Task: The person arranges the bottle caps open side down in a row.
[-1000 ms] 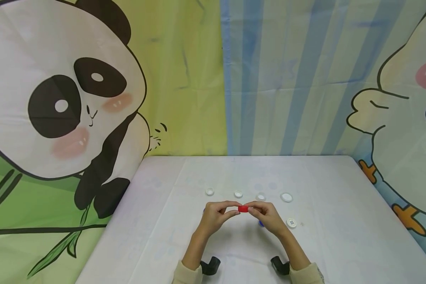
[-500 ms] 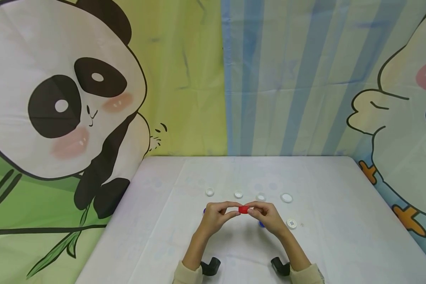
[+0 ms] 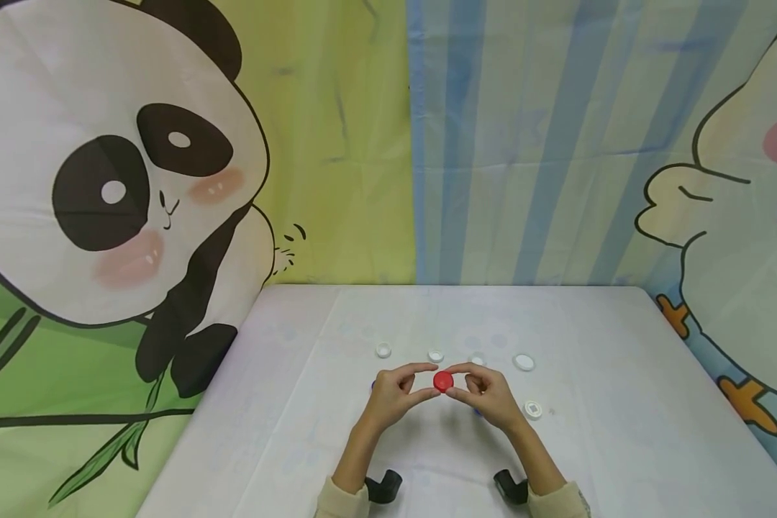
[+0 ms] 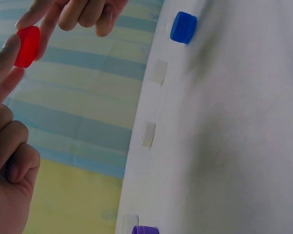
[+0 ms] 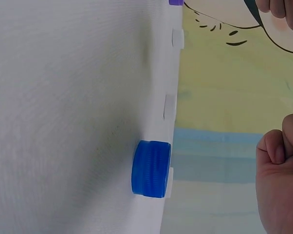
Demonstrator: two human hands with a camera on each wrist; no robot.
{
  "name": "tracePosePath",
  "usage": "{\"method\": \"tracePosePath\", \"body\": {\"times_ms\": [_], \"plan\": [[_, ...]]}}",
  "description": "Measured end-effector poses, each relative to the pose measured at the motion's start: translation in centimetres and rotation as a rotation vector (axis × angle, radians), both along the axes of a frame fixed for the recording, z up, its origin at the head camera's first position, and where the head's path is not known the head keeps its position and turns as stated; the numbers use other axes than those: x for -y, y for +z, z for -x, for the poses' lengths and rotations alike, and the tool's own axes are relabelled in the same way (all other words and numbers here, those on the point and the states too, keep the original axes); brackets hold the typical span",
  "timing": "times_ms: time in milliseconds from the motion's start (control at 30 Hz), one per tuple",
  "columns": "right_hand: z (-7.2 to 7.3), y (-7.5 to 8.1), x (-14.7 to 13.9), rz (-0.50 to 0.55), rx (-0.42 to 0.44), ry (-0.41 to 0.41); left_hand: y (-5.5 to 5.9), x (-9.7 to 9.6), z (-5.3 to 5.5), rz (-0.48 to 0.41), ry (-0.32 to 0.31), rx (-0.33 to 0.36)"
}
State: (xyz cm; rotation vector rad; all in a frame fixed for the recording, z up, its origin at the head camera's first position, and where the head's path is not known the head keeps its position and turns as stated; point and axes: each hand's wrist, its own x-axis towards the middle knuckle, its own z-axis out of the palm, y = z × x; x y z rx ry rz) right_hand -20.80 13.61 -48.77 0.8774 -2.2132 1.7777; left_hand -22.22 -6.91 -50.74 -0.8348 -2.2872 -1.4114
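A round red bottle cap point(image 3: 443, 381) is held up over the white table between both hands, its flat face turned to the head camera. My left hand point(image 3: 391, 394) pinches its left side with thumb and forefinger, the other fingers curled in. On the opposite side the thumb and forefinger of my right hand point(image 3: 490, 397) pinch it too. The left wrist view has the cap's ridged rim nearly side-on. A blue bottle cap point(image 5: 151, 169) stands on the table below the right hand, mostly hidden in the head view. A purple cap point(image 4: 145, 229) sits near the left hand.
Beyond the hands lie white rings or caps in a row: one at left point(image 3: 383, 350), one near the middle point(image 3: 435, 356), a partly covered one point(image 3: 477, 359) and a larger one point(image 3: 524, 362). Another white cap point(image 3: 532, 410) lies right of the right hand. Printed curtains hang behind the table point(image 3: 621, 446).
The red cap has tipped from edge-on to face-on towards the head camera, thumbs and forefingers turning with it. Both forearms stay about where they were.
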Motion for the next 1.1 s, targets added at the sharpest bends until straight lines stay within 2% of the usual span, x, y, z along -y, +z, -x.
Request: {"method": "tracePosePath", "body": {"times_ms": [167,333,500,567,733,867,1000,1100], "plan": [[0.0,-0.1,0.0,-0.005,-0.025,-0.007,-0.3,0.1,-0.2,0.012,0.005,0.056],[0.0,-0.1,-0.1,-0.013,-0.039,-0.012,-0.2,0.1,-0.3,0.024,0.007,0.062],[-0.1,0.0,0.0,-0.040,-0.029,-0.038,2.3,-0.2,-1.6,0.006,0.000,0.051],[-0.1,0.1,0.0,-0.053,-0.030,-0.052,2.5,-0.3,-1.7,-0.002,0.006,0.043],[-0.1,0.1,0.2,-0.085,-0.070,-0.090,0.1,-0.1,-0.3,-0.003,0.022,-0.003],[0.1,-0.2,0.5,-0.117,-0.114,-0.109,-0.3,0.4,0.1,0.012,0.013,0.007],[0.9,-1.7,0.6,-0.155,-0.129,-0.127,-0.6,0.8,0.2,0.039,0.018,0.032],[1.4,-3.0,0.8,-0.211,-0.098,-0.151,-1.0,1.1,0.1,0.064,0.039,0.064]]}}
